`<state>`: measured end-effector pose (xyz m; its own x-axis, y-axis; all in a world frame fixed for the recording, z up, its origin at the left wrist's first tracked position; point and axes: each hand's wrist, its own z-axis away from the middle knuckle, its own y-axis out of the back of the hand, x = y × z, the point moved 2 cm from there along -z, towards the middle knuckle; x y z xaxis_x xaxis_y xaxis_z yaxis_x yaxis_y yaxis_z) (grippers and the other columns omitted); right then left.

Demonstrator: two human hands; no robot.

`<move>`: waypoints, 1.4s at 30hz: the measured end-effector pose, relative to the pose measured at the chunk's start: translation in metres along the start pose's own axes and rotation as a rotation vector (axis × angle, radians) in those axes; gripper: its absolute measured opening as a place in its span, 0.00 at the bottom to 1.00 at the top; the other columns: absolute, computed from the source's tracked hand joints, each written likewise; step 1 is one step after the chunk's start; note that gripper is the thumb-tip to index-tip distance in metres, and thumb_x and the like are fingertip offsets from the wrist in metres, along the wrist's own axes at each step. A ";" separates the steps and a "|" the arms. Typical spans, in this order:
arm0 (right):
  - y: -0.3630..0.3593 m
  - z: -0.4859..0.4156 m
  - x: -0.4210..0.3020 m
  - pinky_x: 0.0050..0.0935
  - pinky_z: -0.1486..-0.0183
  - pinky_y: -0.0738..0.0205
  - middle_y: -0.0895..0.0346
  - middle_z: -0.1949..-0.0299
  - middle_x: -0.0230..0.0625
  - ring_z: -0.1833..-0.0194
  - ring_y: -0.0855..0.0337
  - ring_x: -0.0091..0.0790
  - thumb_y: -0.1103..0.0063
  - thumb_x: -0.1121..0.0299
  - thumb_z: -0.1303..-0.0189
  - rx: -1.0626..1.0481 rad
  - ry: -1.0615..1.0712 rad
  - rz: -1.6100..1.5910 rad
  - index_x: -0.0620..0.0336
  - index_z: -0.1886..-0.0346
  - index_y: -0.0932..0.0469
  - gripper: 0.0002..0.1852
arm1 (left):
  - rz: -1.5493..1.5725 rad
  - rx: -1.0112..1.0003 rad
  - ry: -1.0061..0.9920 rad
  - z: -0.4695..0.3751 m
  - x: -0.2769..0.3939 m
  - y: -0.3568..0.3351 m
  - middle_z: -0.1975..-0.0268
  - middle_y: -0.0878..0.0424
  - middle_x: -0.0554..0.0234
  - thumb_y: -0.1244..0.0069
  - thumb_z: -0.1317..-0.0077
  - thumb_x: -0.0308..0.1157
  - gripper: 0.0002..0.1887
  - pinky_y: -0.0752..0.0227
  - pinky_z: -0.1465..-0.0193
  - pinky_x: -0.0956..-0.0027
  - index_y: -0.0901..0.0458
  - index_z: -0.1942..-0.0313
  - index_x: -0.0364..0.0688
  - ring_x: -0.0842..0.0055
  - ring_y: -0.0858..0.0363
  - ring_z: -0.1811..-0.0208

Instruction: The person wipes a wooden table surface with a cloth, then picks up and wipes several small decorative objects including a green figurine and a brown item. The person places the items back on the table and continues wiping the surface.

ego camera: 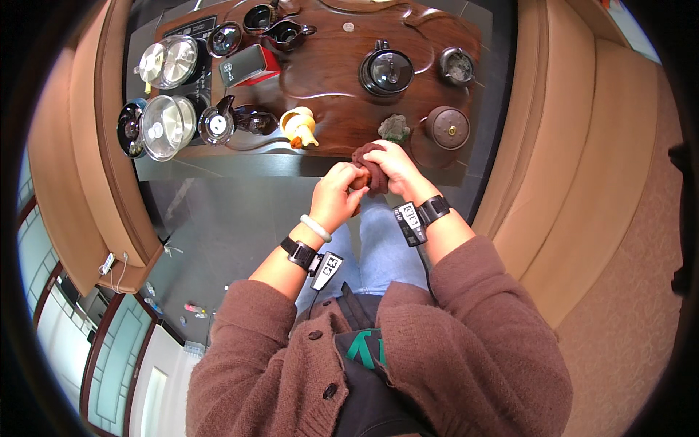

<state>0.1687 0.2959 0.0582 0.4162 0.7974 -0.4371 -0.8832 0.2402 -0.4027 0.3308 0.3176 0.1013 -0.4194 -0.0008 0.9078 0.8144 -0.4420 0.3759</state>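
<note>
Just off the near edge of a dark wooden tea tray table [338,117], my two hands meet over my lap. A bunched dark brown cloth [378,177] is gripped in my right hand [394,164]. Against the cloth, my left hand [339,191] holds a small reddish-brown rounded object [360,179], mostly hidden by fingers; its kind cannot be told. Beyond my right hand sits a rough grey-green ornament [394,128]. A yellow figurine [299,125] stands on the table to the left of it.
A lidded brown jar [448,128], a dark glass pot [386,72] and an ashtray [457,66] stand at the right. Glass pots [168,128], a dark glass teapot [217,124], a dark pitcher [288,34] and a red box [266,65] occupy the left. Tan sofas [562,136] flank the table.
</note>
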 end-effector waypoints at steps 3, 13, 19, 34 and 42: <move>0.009 0.005 0.002 0.30 0.63 0.20 0.19 0.66 0.40 0.66 0.17 0.33 0.46 0.75 0.39 -0.114 -0.071 -0.054 0.67 0.58 0.23 0.08 | 0.147 -0.045 0.079 -0.001 -0.004 0.003 0.58 0.19 0.62 0.39 0.43 0.17 0.18 0.21 0.66 0.76 0.22 0.52 0.36 0.81 0.18 0.66; -0.014 0.017 0.004 0.24 0.70 0.23 0.19 0.64 0.33 0.69 0.20 0.23 0.41 0.80 0.40 -0.164 0.179 0.134 0.63 0.54 0.23 0.11 | 0.693 0.182 0.594 0.012 -0.023 -0.003 0.57 0.15 0.63 0.35 0.40 0.26 0.21 0.22 0.55 0.77 0.22 0.47 0.33 0.83 0.18 0.60; -0.017 0.006 0.007 0.30 0.54 0.19 0.18 0.58 0.38 0.58 0.17 0.29 0.44 0.77 0.36 0.025 0.220 0.080 0.66 0.51 0.24 0.11 | 0.401 0.138 0.300 0.016 -0.019 0.004 0.52 0.17 0.60 0.36 0.39 0.25 0.22 0.21 0.51 0.75 0.21 0.45 0.33 0.79 0.18 0.54; -0.023 0.011 0.009 0.30 0.46 0.22 0.17 0.51 0.39 0.50 0.18 0.29 0.51 0.71 0.29 -0.150 0.299 0.501 0.65 0.46 0.23 0.14 | -0.006 0.169 0.166 0.013 -0.001 0.013 0.62 0.16 0.55 0.33 0.50 0.24 0.18 0.21 0.62 0.72 0.16 0.57 0.35 0.72 0.16 0.67; -0.010 0.010 0.000 0.28 0.58 0.18 0.18 0.56 0.39 0.58 0.17 0.29 0.46 0.64 0.30 -0.061 0.037 -0.047 0.64 0.49 0.24 0.14 | 0.232 0.134 0.140 0.004 0.003 0.016 0.50 0.17 0.59 0.38 0.46 0.18 0.23 0.20 0.54 0.72 0.16 0.48 0.38 0.77 0.17 0.54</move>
<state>0.1754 0.2992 0.0700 0.4651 0.7650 -0.4455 -0.8485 0.2416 -0.4709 0.3442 0.3139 0.1109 -0.2597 -0.2162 0.9412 0.9366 -0.2937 0.1910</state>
